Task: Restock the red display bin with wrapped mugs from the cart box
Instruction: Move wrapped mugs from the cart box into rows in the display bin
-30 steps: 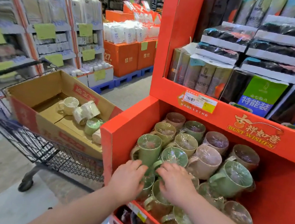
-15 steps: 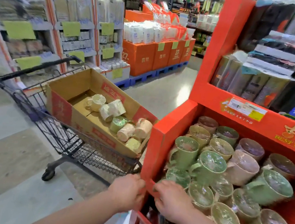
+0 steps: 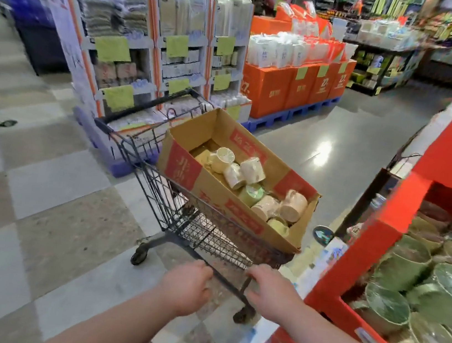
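The person's left hand [image 3: 185,286] and right hand [image 3: 271,292] were both down at the lower middle of the frame, fingers curled over the thin dark rail on the near edge of the cart [image 3: 204,232], each hand grasping that bar, a little apart. The cart was black wire mesh on small castors, standing just left of the red display bin [image 3: 377,245].

Across the cart's basket sat the cardboard box [image 3: 216,190], plain brown corrugated board with red printed panels, its flaps open and tilted. Inside lay the wrapped mugs [image 3: 251,172], cream, pale yellow and light green, mostly on their sides in crinkled clear film, clustered toward the box's right end.

The bin filled the right edge of the frame, smooth orange-red card with squared walls. In it were piled more mugs [image 3: 406,263], green and brownish, round-mouthed and glossy under their plastic, blurred at the frame's edge.

The floor [image 3: 38,217] at the left was a checker of grey and speckled brown tiles; toward the upper middle it turned to polished grey with a bright glare. Behind the cart stood white shelving [image 3: 154,53] with yellow-green price tags and soft bagged goods, and to its right orange cartons [image 3: 271,90] on a blue pallet, topped with white packets.
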